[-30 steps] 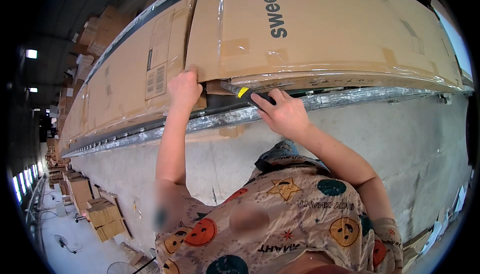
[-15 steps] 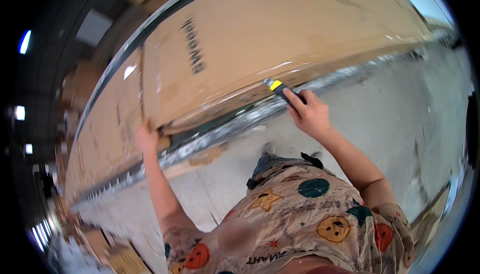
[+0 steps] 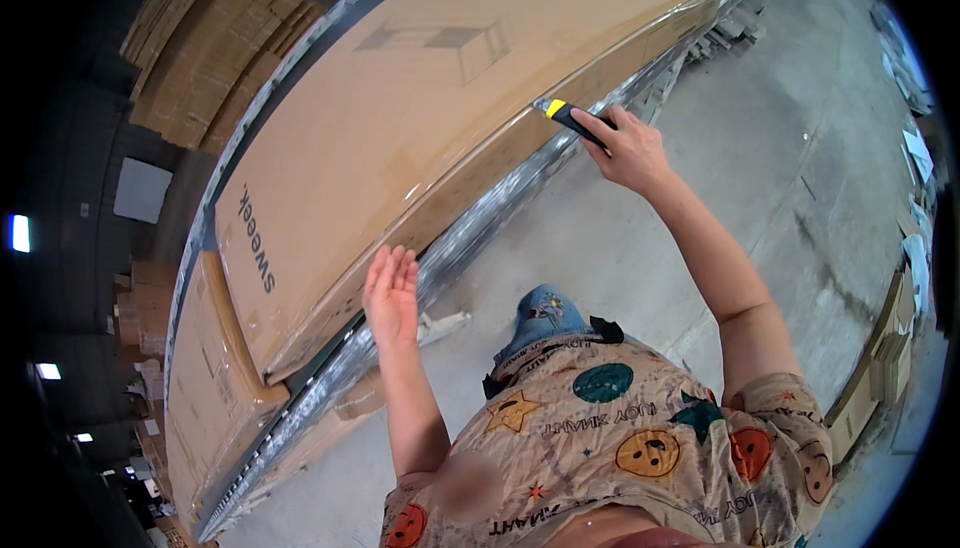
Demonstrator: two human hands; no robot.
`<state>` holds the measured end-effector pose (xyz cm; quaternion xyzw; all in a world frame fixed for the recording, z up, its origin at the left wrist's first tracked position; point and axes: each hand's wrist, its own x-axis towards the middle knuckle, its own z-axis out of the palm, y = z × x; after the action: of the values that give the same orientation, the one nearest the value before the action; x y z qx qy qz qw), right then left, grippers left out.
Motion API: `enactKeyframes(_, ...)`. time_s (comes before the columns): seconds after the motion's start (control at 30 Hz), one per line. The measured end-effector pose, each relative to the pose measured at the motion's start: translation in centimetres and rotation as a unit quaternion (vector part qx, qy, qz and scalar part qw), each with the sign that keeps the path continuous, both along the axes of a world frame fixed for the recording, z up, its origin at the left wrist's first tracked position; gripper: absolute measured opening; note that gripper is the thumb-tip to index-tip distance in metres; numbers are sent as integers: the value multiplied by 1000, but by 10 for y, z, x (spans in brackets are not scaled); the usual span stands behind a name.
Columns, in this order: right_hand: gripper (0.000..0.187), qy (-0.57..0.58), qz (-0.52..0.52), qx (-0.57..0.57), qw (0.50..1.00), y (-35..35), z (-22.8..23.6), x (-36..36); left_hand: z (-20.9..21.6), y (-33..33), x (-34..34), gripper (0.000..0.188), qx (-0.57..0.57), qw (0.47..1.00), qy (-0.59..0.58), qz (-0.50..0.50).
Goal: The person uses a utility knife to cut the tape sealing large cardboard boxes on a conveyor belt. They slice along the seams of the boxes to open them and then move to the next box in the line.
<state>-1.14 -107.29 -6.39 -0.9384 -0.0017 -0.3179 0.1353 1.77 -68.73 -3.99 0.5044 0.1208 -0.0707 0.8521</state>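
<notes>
— Please, which thing is the largest there?

— It is the grey floor (image 3: 770, 168), I think. Along it runs a long metal rail (image 3: 500, 193), and just beyond this rail lies the long cardboard box (image 3: 440, 118), with a dark printed word near its left end.

— And what is smaller than this box?

— There is a second box (image 3: 215, 388), beside the left end of the first one. Clear tape shines upon its surface.

— How are the hands?

— They are well apart from each other. The left hand (image 3: 392, 298) is near the front side of the long box, with its fingers stretched upward and the palm showing. If it touches the cardboard, I cannot tell. The right hand (image 3: 632, 153) is farther to the right, wrapped around the knife (image 3: 578, 122).

— Where exactly is the knife, please?

— It is the smallest thing, black with a yellow band. Its tip points leftward, at the upper front edge of the long box; whether it touches, I cannot tell.
</notes>
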Motion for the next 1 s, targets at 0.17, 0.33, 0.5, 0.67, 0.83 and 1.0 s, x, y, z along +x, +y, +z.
enactKeyframes(0.17,47,-36,19,-30,999,-86,-8,5,10,-123,27,38,-36,989,25,-144)
enactKeyframes(0.33,51,-8,60,-80,995,-173,0,19,3,-246,44,40,-72,970,61,-224)
enactKeyframes(0.5,54,50,53,-92,993,-282,0,32,-7,-361,63,43,-177,947,163,-212)
enactKeyframes(0.67,52,46,-28,-72,996,-415,-3,35,24,-458,78,46,-184,932,166,-265)
enactKeyframes(0.83,52,49,47,-81,994,-509,0,55,36,-539,98,51,216,919,-41,-328)
enactKeyframes(1.0,50,34,12,-42,998,-606,-5,58,42,-647,135,71,703,592,-372,-128)
